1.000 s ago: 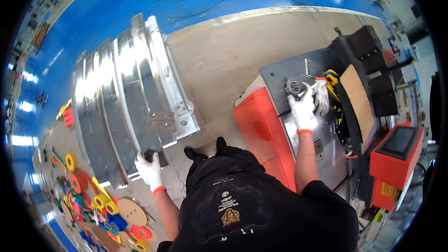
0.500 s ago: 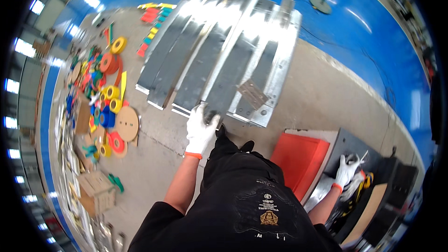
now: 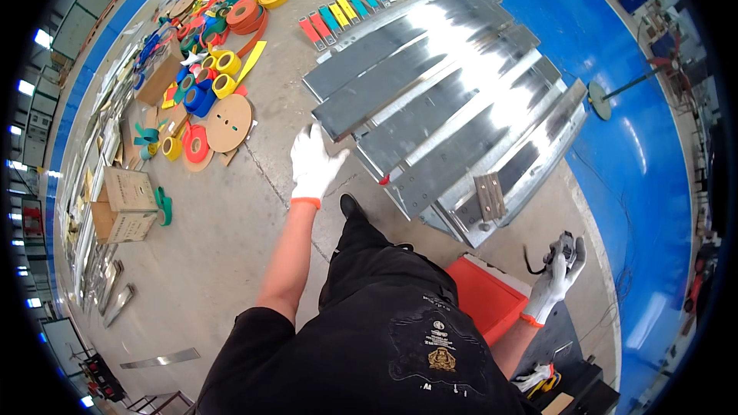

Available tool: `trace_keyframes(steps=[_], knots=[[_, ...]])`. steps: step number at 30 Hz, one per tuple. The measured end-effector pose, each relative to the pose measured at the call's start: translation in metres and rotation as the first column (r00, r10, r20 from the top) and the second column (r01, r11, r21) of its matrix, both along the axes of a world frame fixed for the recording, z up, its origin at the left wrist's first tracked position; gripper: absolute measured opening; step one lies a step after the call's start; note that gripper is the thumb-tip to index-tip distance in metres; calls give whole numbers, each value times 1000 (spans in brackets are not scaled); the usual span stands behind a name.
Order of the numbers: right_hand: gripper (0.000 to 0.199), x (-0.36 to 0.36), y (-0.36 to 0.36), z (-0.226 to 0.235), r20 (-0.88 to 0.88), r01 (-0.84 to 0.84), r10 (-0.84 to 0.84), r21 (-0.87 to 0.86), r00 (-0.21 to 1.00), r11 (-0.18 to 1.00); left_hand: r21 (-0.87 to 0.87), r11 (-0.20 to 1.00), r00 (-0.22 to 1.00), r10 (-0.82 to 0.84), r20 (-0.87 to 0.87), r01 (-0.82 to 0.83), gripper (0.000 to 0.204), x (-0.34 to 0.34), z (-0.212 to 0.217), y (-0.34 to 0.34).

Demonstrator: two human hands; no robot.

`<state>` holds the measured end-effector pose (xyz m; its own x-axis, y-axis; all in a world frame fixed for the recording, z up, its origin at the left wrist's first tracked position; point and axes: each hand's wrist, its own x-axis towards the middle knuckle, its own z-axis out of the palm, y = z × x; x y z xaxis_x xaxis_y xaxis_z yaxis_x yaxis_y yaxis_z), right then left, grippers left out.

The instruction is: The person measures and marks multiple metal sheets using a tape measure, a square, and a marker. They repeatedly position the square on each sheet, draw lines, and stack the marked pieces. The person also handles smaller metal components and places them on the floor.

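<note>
Metal panel (image 3: 392, 96) beside spread left hand (image 3: 314, 167), contact unclear; right hand (image 3: 551, 288) grips dark device (image 3: 566, 246).

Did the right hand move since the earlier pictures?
Yes. The right hand was over the dark table; now it shows past that table's edge, towards the metal sheets, holding a small dark thing.

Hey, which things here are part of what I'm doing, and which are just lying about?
Likely in the job:
- dark tool, in your right hand
- metal panels, beside your open left hand

Apparently lying about:
- coloured rolls
- cardboard disc
- cardboard box
- metal strip on the floor
</note>
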<state>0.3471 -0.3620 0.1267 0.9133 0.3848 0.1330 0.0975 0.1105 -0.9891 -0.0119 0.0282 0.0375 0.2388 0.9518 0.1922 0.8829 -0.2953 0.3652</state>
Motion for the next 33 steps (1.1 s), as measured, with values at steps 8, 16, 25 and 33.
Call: trace_keyframes(steps=[8,16,25,33], knots=[[68,-53,152,16,64,-175,171,59,983,983,-259,953,953,-216,-213,158,102,14,20,84],[70,-117,238,19,-122,-268,257,-90,959,959,-315,933,959,-232,-164,172,100,14,17,93],[74,-96,276,20,-76,-414,408,-207,910,886,-337,927,967,-217,-132,162,102,5,12,94],[81,-105,330,24,-83,-674,696,-357,713,647,-291,946,979,-179,-95,145,104,-60,26,82]])
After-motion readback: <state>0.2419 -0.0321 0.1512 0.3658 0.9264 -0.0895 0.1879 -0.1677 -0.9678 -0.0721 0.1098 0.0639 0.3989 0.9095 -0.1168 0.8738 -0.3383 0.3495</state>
